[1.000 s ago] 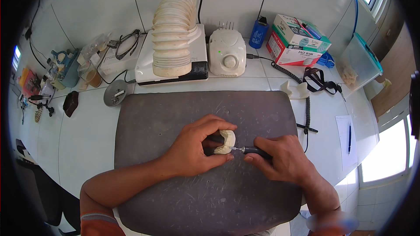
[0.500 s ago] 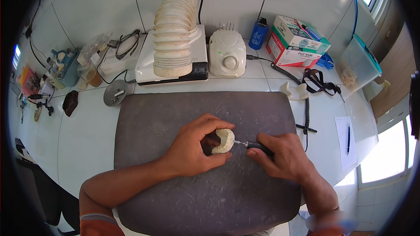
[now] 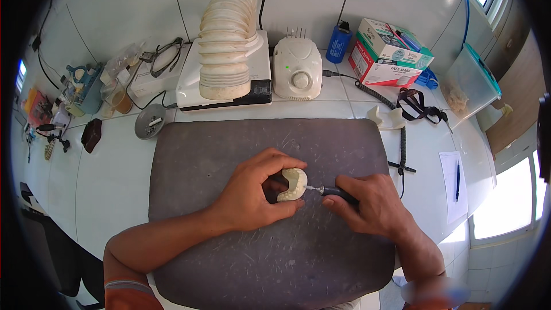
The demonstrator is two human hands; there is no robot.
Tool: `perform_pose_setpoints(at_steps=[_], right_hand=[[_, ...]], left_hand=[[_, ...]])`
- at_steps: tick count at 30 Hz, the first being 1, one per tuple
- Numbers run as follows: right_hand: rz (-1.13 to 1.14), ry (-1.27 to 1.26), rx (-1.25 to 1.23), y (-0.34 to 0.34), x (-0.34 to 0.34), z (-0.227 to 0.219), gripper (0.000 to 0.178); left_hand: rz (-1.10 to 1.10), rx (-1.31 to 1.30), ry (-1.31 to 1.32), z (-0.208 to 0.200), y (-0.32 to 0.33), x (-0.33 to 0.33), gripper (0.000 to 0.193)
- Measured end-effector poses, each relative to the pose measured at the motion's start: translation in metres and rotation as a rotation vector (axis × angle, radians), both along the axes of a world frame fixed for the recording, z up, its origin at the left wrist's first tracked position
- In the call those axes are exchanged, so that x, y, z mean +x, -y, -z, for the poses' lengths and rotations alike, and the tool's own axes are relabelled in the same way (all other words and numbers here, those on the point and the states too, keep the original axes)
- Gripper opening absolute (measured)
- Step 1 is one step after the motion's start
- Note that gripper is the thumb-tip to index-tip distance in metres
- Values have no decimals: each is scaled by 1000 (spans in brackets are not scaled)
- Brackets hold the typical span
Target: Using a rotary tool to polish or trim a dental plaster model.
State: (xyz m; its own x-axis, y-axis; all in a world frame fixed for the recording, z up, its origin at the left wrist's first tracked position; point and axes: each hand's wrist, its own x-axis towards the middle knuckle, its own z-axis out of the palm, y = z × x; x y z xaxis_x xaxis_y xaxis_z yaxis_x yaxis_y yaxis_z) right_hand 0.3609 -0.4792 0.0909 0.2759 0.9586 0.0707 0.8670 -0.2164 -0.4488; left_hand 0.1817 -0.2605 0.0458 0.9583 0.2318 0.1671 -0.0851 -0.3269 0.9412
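While the left hand (image 3: 249, 192) pinches a cream dental arch (image 3: 297, 185) between thumb and fingers, the right hand (image 3: 370, 202) is closed around a black handpiece (image 3: 340, 193). Held over the middle of the dark mat (image 3: 201, 149), the arch opens left, its longer span running near to far; the handpiece lies roughly left-right, its tip pointing left at the outer curve. On the far right, stacked boxes (image 3: 373, 70) carry bold printed lettering; a blue canister (image 3: 339, 43) has pale print, too small to tell.
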Motion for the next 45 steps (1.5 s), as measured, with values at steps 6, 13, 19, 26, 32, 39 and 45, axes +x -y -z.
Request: perform_pose_setpoints(at_steps=[6,13,19,26,32,39,45], right_hand=[[-8,4,0,-1,0,0,50],[33,-4,-29,0,-1,-2,50],[4,-1,-3,-1,-1,0,49],[-4,12,17,-1,-2,2,48],[37,11,-3,0,-1,1,48],[-6,9,12,-1,-1,2,49],[8,16,16,0,-1,3,49]], left_hand=[[-4,7,-5,-1,0,0,60],[-2,-29,-21,-1,0,0,60],[-5,-24,-33,0,0,0,60],[-7,0,-40,0,0,0,60],[-7,-14,-40,0,0,0,60],[-1,-13,-46,0,0,0,61],[-7,-1,-54,-1,0,0,61]])
